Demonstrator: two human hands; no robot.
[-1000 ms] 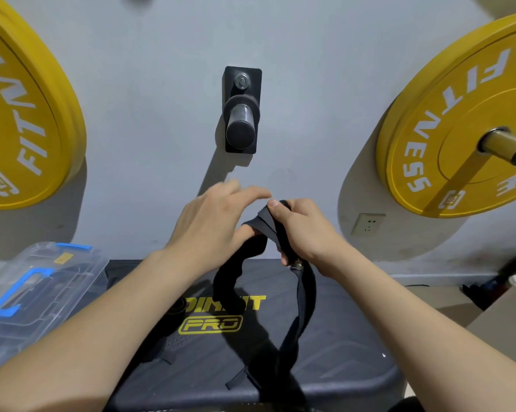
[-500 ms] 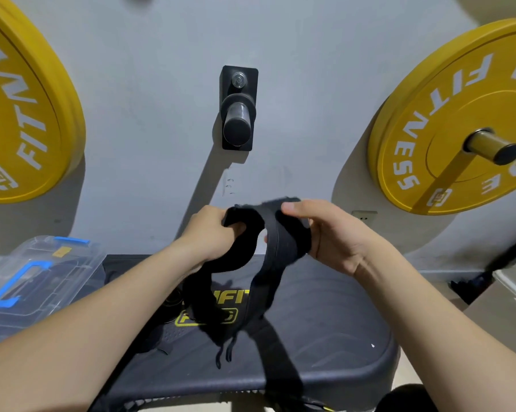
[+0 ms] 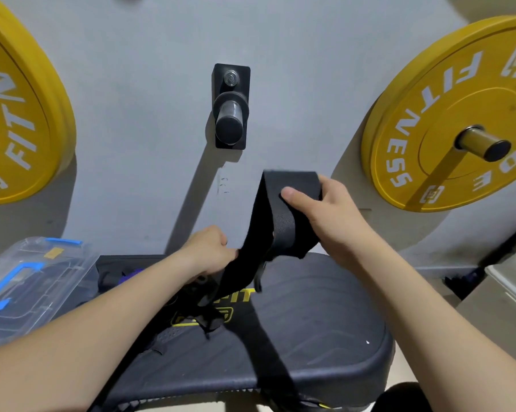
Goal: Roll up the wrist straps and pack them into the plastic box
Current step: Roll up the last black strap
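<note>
Wrist strap stretched diagonally: right hand pinches upper end, left hand grips lower.

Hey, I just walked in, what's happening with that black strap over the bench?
A person is holding a black wrist strap in both hands above a dark padded bench. The right hand pinches the wide upper end, thumb on the front, and the left hand grips it lower down. The strap hangs stretched between them and is not yet rolled. The clear plastic box with blue fittings waits at the left.
</note>
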